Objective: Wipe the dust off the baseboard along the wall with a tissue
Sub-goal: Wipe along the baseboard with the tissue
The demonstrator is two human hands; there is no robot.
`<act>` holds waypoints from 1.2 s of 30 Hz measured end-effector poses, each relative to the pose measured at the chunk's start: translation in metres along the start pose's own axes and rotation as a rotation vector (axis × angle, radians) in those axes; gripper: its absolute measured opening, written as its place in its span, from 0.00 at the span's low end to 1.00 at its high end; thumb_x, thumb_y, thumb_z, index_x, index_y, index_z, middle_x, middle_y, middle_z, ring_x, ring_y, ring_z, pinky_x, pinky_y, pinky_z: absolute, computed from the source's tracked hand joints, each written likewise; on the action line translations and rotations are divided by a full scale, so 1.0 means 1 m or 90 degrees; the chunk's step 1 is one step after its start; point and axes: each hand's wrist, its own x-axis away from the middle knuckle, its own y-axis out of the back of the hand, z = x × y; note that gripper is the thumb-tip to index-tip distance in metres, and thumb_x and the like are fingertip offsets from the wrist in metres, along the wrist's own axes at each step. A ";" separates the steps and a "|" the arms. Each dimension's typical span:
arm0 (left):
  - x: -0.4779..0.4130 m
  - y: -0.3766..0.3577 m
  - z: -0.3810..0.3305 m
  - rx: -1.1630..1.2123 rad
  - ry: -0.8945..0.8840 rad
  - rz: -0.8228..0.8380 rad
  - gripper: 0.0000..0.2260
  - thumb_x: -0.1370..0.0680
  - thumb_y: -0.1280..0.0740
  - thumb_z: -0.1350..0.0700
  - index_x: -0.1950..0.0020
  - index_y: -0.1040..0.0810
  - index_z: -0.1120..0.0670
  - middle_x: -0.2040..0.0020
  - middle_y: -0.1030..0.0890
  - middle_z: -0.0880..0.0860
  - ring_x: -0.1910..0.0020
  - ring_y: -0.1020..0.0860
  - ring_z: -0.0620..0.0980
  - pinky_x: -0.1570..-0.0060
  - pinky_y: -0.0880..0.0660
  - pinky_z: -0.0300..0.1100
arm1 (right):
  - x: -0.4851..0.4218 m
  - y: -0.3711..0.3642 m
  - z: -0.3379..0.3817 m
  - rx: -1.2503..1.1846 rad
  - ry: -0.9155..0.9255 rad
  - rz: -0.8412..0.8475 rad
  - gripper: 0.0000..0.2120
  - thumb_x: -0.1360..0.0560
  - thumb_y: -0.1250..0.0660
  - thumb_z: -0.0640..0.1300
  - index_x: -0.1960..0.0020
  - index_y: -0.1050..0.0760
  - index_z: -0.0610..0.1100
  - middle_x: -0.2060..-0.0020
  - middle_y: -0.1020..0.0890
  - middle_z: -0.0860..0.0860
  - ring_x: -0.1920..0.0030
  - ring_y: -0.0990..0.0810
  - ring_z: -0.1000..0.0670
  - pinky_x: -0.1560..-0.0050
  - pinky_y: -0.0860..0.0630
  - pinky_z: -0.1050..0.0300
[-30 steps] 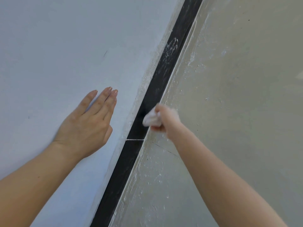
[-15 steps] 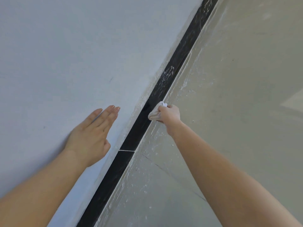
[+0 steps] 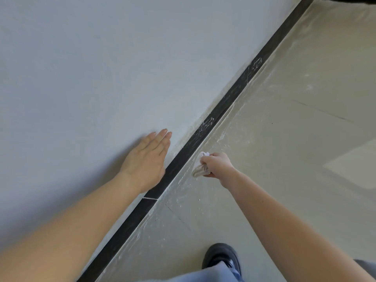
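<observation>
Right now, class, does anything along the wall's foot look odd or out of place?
Two white smudges mark the black baseboard beyond the tissue, and pale specks litter the floor beside it; likely unwiped dust.

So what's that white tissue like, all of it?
The tissue is white, soft-looking paper, scrunched into a wad. The right hand grips it, hiding part of it. Bunched folds stick out at the bottom and a bit pokes out on top. It sits right beside the black baseboard; whether it touches it, I cannot tell.
</observation>
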 end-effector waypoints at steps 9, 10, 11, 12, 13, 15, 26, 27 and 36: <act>-0.063 -0.040 -0.009 0.020 -0.026 -0.170 0.27 0.26 0.52 0.60 0.28 0.40 0.66 0.27 0.36 0.61 0.26 0.40 0.56 0.26 0.56 0.50 | -0.050 -0.001 0.030 0.065 -0.022 -0.003 0.05 0.26 0.37 0.36 0.61 0.29 0.38 0.69 0.25 0.46 0.68 0.22 0.51 0.57 0.19 0.56; -0.064 -0.042 -0.009 0.013 -0.036 -0.174 0.26 0.26 0.54 0.60 0.28 0.42 0.65 0.27 0.37 0.61 0.26 0.41 0.57 0.26 0.56 0.50 | -0.054 -0.004 0.026 0.061 -0.040 0.005 0.04 0.27 0.36 0.35 0.61 0.28 0.38 0.69 0.25 0.46 0.69 0.22 0.51 0.57 0.18 0.56; -0.065 -0.045 -0.010 0.008 -0.046 -0.174 0.26 0.26 0.55 0.60 0.28 0.43 0.66 0.26 0.38 0.61 0.26 0.42 0.57 0.26 0.56 0.51 | -0.057 -0.009 0.022 0.064 -0.054 0.014 0.04 0.27 0.36 0.34 0.60 0.28 0.38 0.69 0.25 0.46 0.69 0.22 0.51 0.58 0.18 0.56; -0.066 -0.047 -0.010 0.000 -0.053 -0.173 0.26 0.25 0.57 0.61 0.28 0.44 0.66 0.26 0.39 0.62 0.25 0.42 0.57 0.27 0.56 0.51 | -0.060 -0.013 0.018 0.069 -0.065 0.026 0.03 0.28 0.35 0.33 0.60 0.27 0.37 0.68 0.25 0.45 0.69 0.22 0.50 0.57 0.17 0.55; -0.067 -0.048 -0.010 -0.012 -0.057 -0.175 0.26 0.24 0.60 0.62 0.27 0.44 0.67 0.26 0.40 0.62 0.25 0.43 0.58 0.27 0.56 0.52 | -0.062 -0.016 0.014 0.068 -0.075 0.038 0.03 0.28 0.35 0.33 0.60 0.27 0.37 0.67 0.24 0.45 0.68 0.21 0.50 0.55 0.17 0.54; -0.076 -0.045 -0.009 -0.048 -0.068 -0.186 0.28 0.24 0.68 0.65 0.27 0.44 0.67 0.25 0.41 0.63 0.25 0.44 0.59 0.27 0.55 0.53 | -0.069 -0.019 0.010 0.036 -0.093 0.061 0.03 0.27 0.34 0.34 0.59 0.28 0.37 0.65 0.23 0.44 0.66 0.20 0.49 0.52 0.17 0.52; -0.138 -0.016 -0.005 -0.177 -0.017 -0.152 0.29 0.27 0.74 0.66 0.26 0.60 0.66 0.23 0.55 0.59 0.24 0.56 0.56 0.28 0.64 0.52 | -0.099 -0.040 -0.014 -0.174 -0.240 0.204 0.08 0.24 0.36 0.35 0.47 0.33 0.38 0.55 0.18 0.39 0.63 0.17 0.46 0.63 0.17 0.53; -0.136 -0.017 -0.005 -0.206 -0.020 -0.140 0.30 0.28 0.75 0.67 0.26 0.59 0.66 0.23 0.55 0.59 0.24 0.56 0.56 0.29 0.64 0.53 | -0.101 -0.044 -0.013 -0.193 -0.254 0.196 0.05 0.24 0.36 0.34 0.51 0.32 0.37 0.58 0.19 0.40 0.64 0.17 0.46 0.60 0.17 0.52; -0.125 -0.013 -0.004 -0.252 -0.038 -0.042 0.30 0.29 0.74 0.67 0.26 0.64 0.66 0.24 0.63 0.60 0.25 0.62 0.56 0.29 0.66 0.54 | -0.137 0.005 0.039 -0.262 -0.182 0.039 0.03 0.24 0.38 0.31 0.56 0.29 0.36 0.62 0.23 0.40 0.64 0.20 0.44 0.64 0.17 0.51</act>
